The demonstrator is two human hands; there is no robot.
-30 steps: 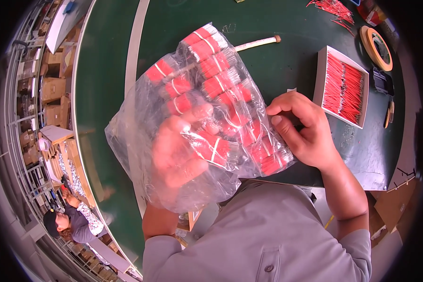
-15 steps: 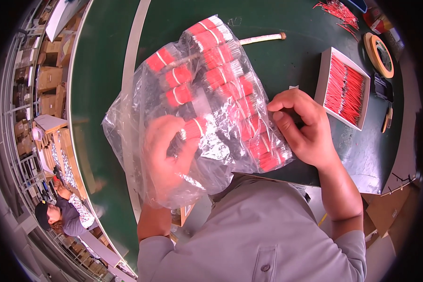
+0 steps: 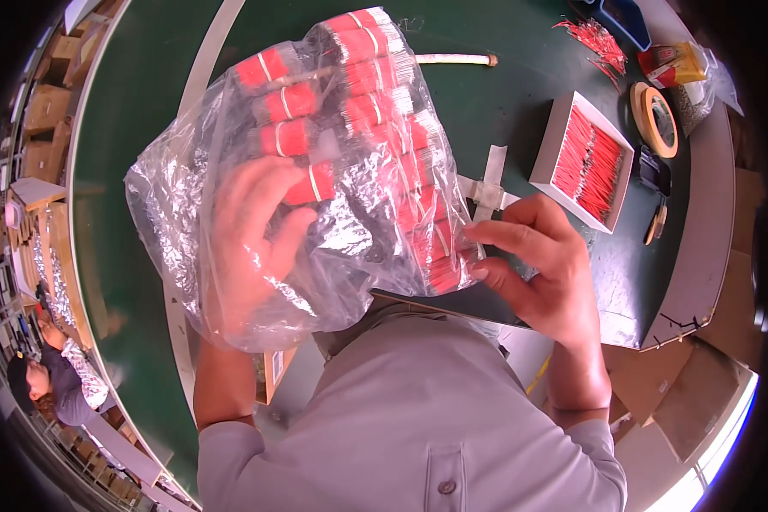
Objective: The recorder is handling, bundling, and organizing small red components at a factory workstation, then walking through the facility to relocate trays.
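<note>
Your left hand (image 3: 252, 239) shows through the clear plastic bag (image 3: 171, 200), left of the middle of the frame. Its fingers are at a small red bundle (image 3: 311, 183), but whether you grip it, I can't tell. Your right hand (image 3: 542, 269) is at the bag's right edge, finger and thumb bent with a gap between; I can't tell if you pinch the plastic. More red bundles (image 3: 375, 77) fill the bag's upper right part.
</note>
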